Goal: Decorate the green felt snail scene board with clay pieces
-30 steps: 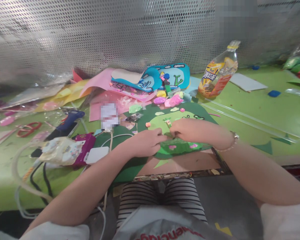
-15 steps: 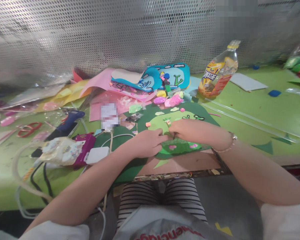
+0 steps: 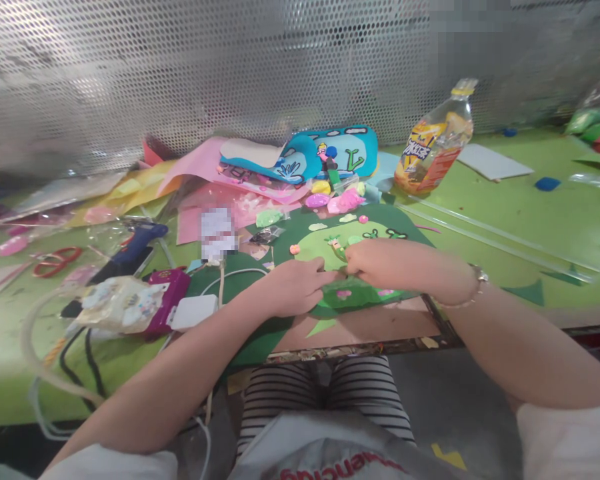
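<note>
Green craft picture (image 3: 353, 229) seemed light, bendy, best held by its rim; left hand (image 3: 300, 287) and right hand (image 3: 377, 264) sat close together, grip unclear.

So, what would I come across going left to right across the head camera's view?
Red-handled scissors → blue tool → white block with blurred front → person's left hand → person's right hand → flat white panel → small blue lump.

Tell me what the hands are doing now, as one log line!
left hand: on green picture | right hand: curled over same picture | anything held: can't tell | nearby: leafy-topped figure | beyond: bottle
</note>
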`<action>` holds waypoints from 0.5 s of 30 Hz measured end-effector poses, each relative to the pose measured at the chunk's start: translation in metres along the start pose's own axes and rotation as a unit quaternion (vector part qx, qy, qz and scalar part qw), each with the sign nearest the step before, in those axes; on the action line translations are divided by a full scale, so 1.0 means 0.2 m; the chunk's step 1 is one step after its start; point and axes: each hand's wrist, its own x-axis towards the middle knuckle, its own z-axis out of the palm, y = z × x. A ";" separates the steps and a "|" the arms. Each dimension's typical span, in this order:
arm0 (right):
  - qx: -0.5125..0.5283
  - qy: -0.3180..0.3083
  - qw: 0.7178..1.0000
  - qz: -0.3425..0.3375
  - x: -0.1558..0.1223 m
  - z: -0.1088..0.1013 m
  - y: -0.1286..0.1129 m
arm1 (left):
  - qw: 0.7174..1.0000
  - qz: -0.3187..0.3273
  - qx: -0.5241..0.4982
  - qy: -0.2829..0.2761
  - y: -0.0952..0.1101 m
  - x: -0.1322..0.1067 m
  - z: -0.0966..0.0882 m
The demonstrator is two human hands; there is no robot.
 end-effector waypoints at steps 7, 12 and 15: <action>-0.021 -0.026 0.999 0.039 -0.05 -0.02 -0.04 | 0.999 -0.006 -0.034 0.008 0.00 -0.01 -0.01; -0.030 0.009 0.999 -0.021 -0.09 0.01 -0.04 | 0.998 -0.017 -0.053 0.030 -0.02 -0.02 -0.02; -0.097 0.031 0.992 -0.074 -0.14 0.04 -0.05 | 0.997 -0.014 -0.064 0.040 -0.02 -0.02 -0.02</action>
